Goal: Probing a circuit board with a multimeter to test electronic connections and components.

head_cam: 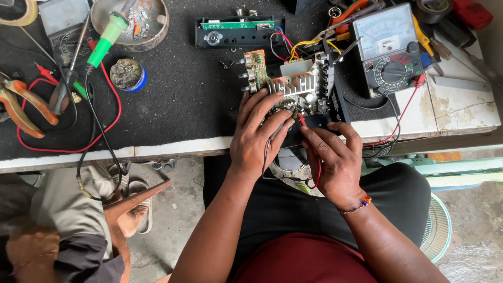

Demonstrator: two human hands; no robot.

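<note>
Two hands are probing a circuit board at the bench edge

Head view: the left hand (pixel 259 133) is resting on the board (pixel 296 91), its fingers (pixel 272 123) lying side by side, slightly fanned, tips touching the near edge by the finned heatsink (pixel 293 84); a dark lead is running under them, and whether they are pinching it I cannot tell. The right hand (pixel 335 160) is pinching a red probe (pixel 302 120) between thumb and forefinger, tip touching the board's near side, the other fingers curling close together. The board is sitting on the black mat (pixel 183 94) at the table's front edge, between both hands and a meter (pixel 387 47) further back on the right. A green iron (pixel 105 39), a tin (pixel 127 74) and pliers (pixel 23 105) are lying well apart on the left
</note>
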